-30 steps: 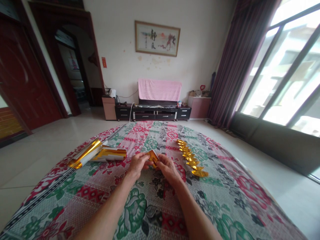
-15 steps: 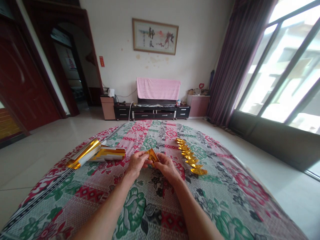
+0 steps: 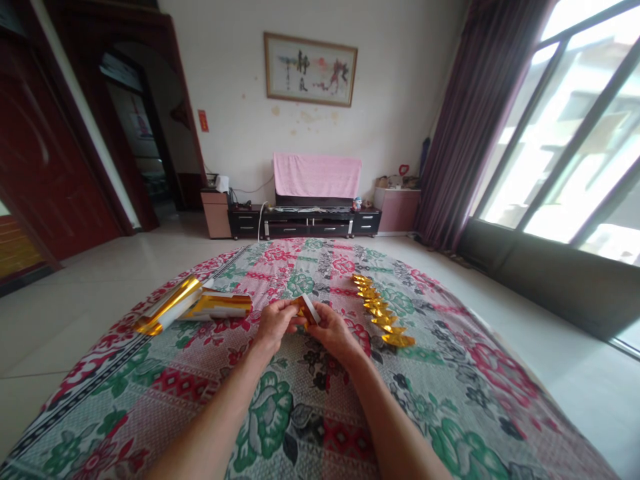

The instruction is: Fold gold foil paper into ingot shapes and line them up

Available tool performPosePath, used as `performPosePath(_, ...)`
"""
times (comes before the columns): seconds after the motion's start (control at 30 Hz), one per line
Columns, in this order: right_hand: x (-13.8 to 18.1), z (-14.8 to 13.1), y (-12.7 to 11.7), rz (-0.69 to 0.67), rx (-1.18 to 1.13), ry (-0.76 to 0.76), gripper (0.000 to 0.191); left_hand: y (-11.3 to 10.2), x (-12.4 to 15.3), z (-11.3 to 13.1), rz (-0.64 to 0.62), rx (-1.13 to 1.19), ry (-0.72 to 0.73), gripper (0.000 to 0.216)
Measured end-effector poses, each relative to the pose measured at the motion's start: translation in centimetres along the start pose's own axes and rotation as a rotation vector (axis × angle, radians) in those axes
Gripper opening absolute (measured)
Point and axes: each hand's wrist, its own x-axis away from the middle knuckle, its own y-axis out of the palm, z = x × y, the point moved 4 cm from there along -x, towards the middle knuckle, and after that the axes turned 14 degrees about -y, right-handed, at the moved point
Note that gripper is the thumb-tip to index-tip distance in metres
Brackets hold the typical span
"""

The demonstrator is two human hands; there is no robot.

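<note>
A small piece of gold foil paper (image 3: 301, 308) is held between my two hands above the patterned cloth (image 3: 270, 407). My left hand (image 3: 274, 325) pinches its left side with thumb and fingers. On its right edge my right hand (image 3: 333, 328) grips the paper, where a pale strip of the underside shows. To the right lies a slanting row of several folded gold paper ingots (image 3: 379, 312). Curled sheets of gold foil paper (image 3: 220, 306) rest on the cloth to the left, beside a rolled gold sheet (image 3: 173, 305). My fingertips partly hide the held piece.
Past the cloth's far edge stands a low black TV cabinet (image 3: 305, 223) with a pink towel (image 3: 317, 175) over the screen. A purple curtain (image 3: 460, 133) and a large window (image 3: 575, 140) are on the right; a dark red door (image 3: 55, 147) is on the left.
The right edge of the gold paper has been turned, so a pale strip now shows where gold was. Both hands stay in nearly the same place.
</note>
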Motion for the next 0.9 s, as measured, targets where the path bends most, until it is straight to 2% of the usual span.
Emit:
performPosePath(0.4, -0.04, 0.05, -0.15, -0.02, 0.071, 0.003, 0.04, -0.15, -0.18, 0.06, -0.006, -0.024, 0.019, 0.017)
performPosePath(0.9, 0.0, -0.51, 0.08, -0.017, 0.026, 0.03, 0.04, -0.15, 0.07, 0.27, 0.017, -0.029, 0.036, 0.019)
